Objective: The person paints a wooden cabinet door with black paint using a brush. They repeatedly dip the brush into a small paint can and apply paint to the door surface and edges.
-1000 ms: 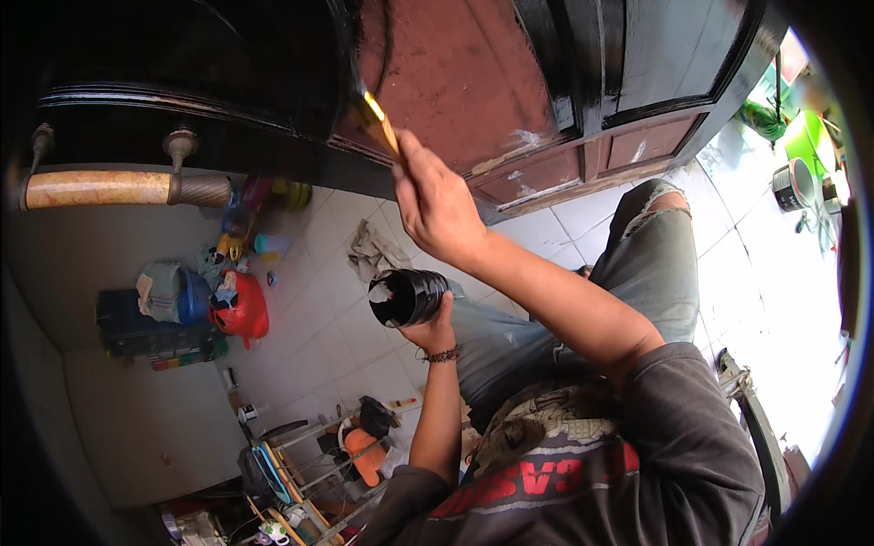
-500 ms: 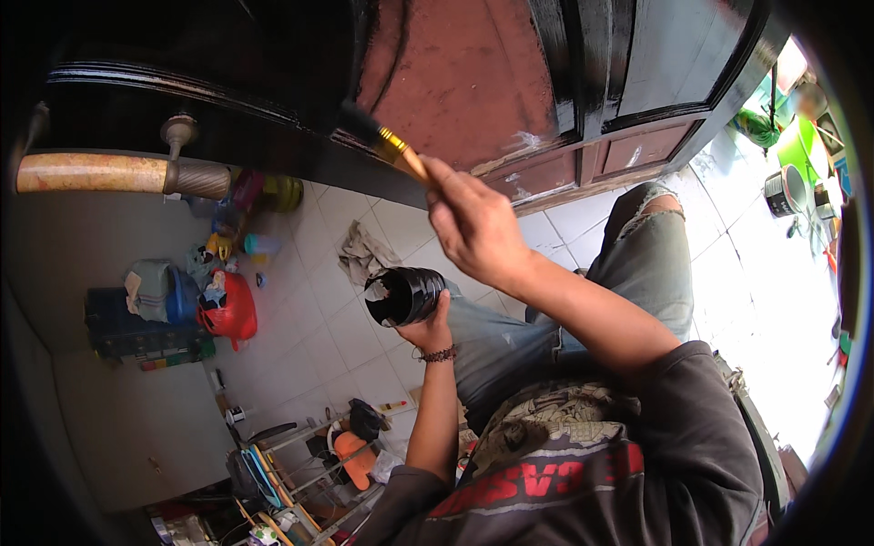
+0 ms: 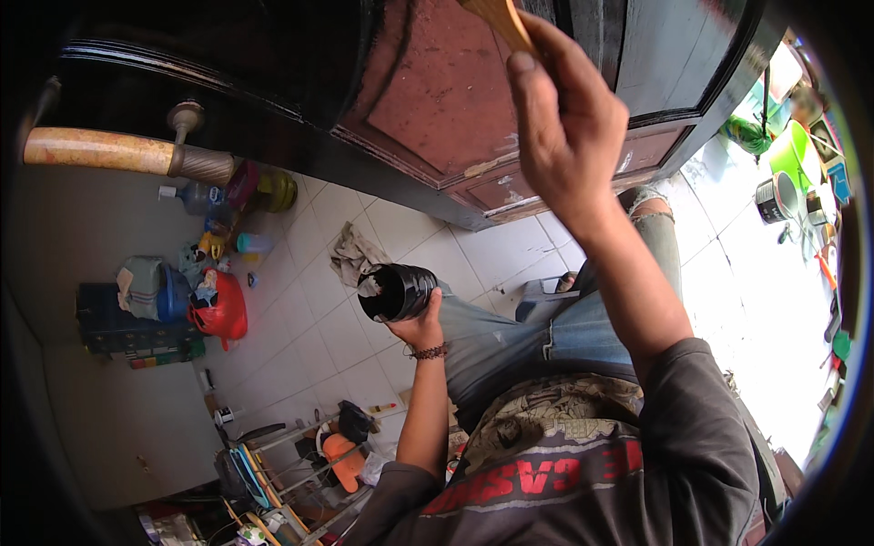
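Observation:
A cut-off plastic bottle (image 3: 414, 289) coated with black paint is in my left hand (image 3: 423, 328), its mouth tipped to the left and dark inside. My right hand (image 3: 574, 127) is raised against the panelled door (image 3: 442, 100), closed round the wooden handle of a paintbrush (image 3: 505, 23). The brush's bristles lie beyond the upper edge of the picture. Glossy black covers the door's frame and mouldings, while the central panel shows bare reddish brown with a few pale patches along its lower moulding.
A long door handle (image 3: 100, 150) juts out at the left. A crumpled rag (image 3: 355, 250) lies on the tiled floor. Farther left are a red bag (image 3: 223, 305) and a blue crate. Paint cans (image 3: 777, 196) and a green bucket stand at the right; a cluttered metal rack is below left.
My right hand has moved up and to the right with the paintbrush, whose bristles have left the picture. My left hand still holds the bottle in nearly the same place.

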The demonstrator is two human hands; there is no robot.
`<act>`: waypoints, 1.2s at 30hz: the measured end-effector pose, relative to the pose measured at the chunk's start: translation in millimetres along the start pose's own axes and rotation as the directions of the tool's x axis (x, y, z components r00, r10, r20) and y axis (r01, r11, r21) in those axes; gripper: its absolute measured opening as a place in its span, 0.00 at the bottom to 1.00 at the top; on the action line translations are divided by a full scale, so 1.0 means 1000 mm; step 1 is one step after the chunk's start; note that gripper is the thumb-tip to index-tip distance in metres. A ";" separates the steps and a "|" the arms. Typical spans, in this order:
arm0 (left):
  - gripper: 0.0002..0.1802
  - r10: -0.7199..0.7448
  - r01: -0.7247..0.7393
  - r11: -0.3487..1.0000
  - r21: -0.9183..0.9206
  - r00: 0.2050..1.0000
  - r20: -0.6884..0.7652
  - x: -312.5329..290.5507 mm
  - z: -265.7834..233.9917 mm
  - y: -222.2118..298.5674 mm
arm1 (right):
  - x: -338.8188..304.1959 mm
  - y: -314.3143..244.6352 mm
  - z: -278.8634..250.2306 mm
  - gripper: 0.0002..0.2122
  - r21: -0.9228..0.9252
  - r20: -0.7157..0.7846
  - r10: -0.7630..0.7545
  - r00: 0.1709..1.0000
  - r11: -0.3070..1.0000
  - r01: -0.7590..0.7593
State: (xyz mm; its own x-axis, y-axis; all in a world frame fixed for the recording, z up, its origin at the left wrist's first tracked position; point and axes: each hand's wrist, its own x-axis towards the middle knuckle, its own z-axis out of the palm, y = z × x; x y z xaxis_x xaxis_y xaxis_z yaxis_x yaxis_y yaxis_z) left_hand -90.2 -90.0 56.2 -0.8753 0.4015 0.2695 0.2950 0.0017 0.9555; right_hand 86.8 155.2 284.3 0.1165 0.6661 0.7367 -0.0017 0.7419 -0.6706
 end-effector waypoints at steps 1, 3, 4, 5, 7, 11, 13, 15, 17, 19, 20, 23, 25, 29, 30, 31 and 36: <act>0.58 0.008 -0.008 1.000 0.012 1.000 0.010 0.002 0.000 -0.002 | -0.012 0.004 0.013 0.15 0.115 -0.073 0.044 0.996 0.993 -0.035; 0.58 0.015 -0.016 0.999 0.045 1.000 0.027 0.003 -0.004 -0.010 | -0.039 0.008 0.044 0.18 0.094 -0.043 0.015 0.999 0.996 -0.010; 0.58 0.006 -0.007 1.000 0.029 1.000 0.022 0.003 -0.002 -0.005 | -0.059 0.013 0.063 0.21 0.142 0.052 -0.030 0.998 0.990 0.022; 0.58 -0.005 0.005 1.000 0.014 1.000 0.013 0.002 0.001 0.001 | -0.077 0.008 0.071 0.23 0.157 0.214 0.064 0.975 0.983 -0.099; 0.57 0.017 -0.017 1.000 -0.010 1.000 -0.001 0.003 0.002 0.003 | -0.102 0.002 0.069 0.22 -0.007 0.625 0.184 0.758 0.973 -0.230; 0.56 0.056 -0.055 0.998 -0.040 0.998 0.011 0.003 -0.001 -0.001 | -0.095 0.009 0.056 0.17 -0.051 0.558 0.177 0.811 0.982 -0.179; 0.56 0.027 -0.027 0.999 -0.029 1.000 0.009 -0.003 -0.007 0.001 | -0.051 0.013 0.044 0.15 0.076 0.391 0.064 0.918 0.992 -0.102; 0.55 0.012 -0.012 1.000 -0.009 1.000 -0.024 -0.003 -0.007 0.004 | -0.018 0.009 0.025 0.15 0.069 0.328 0.046 0.943 0.995 -0.072; 0.55 -0.008 0.007 0.998 -0.068 1.000 -0.020 -0.002 -0.004 0.004 | -0.013 0.006 0.023 0.12 0.096 0.074 0.026 0.997 0.995 -0.034; 0.55 -0.017 0.015 0.996 -0.083 1.000 -0.021 -0.001 -0.003 0.003 | -0.014 0.003 0.025 0.12 0.044 -0.136 0.024 0.990 0.999 -0.019; 0.56 -0.015 0.014 0.998 -0.069 1.000 -0.024 0.000 -0.002 0.002 | -0.021 0.010 0.034 0.15 0.111 -0.206 0.060 0.977 0.993 -0.038; 0.56 -0.028 0.025 0.995 -0.096 0.999 -0.028 0.000 0.003 0.008 | -0.063 0.016 0.072 0.24 -0.032 -0.050 -0.056 0.997 0.998 0.054; 0.56 0.009 -0.013 0.994 -0.106 0.999 -0.034 0.002 0.005 0.009 | -0.099 0.002 0.091 0.27 0.053 0.220 0.117 0.968 0.990 -0.131; 0.56 0.077 -0.079 0.995 -0.057 0.996 -0.038 0.003 -0.006 -0.006 | -0.123 -0.003 0.081 0.29 -0.017 0.450 0.162 0.878 0.985 -0.173; 0.57 0.070 -0.071 0.996 -0.045 0.997 -0.031 0.002 -0.010 -0.010 | -0.126 -0.001 0.074 0.30 0.017 0.403 0.125 0.907 0.989 -0.144; 0.57 0.063 -0.066 0.996 -0.064 0.997 -0.039 0.002 -0.009 -0.009 | -0.127 0.000 0.068 0.30 0.046 0.354 0.088 0.931 0.993 -0.112; 0.57 0.034 -0.044 0.990 -0.132 0.996 -0.078 -0.002 -0.005 0.000 | -0.123 0.002 0.097 0.36 0.016 0.188 0.139 0.972 0.989 -0.145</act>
State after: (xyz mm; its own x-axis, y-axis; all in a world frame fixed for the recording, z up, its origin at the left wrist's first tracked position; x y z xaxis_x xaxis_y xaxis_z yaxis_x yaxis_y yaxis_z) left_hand -90.1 -95.6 56.1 -0.8918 0.3291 0.3104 0.2800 -0.1372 0.9501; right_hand -23.7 82.1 201.2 -0.0738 0.7653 0.6394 -0.0342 0.6388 -0.7686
